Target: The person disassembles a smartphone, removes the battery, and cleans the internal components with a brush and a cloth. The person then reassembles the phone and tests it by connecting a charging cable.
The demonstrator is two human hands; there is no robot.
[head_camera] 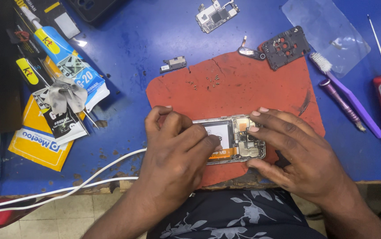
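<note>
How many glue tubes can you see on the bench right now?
2: a blue-and-white glue tube at the upper left, and a black-and-yellow glue tube beside it, on its left. The dark box may hide more.

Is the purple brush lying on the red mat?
No, the purple brush lies on the blue table, just right of the red mat.

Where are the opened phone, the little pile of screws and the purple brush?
opened phone [237, 139], head view, on its exposed circuit area.
pile of screws [206, 82], head view, on the middle of the cluster.
purple brush [354, 104], head view, on its handle.
</note>
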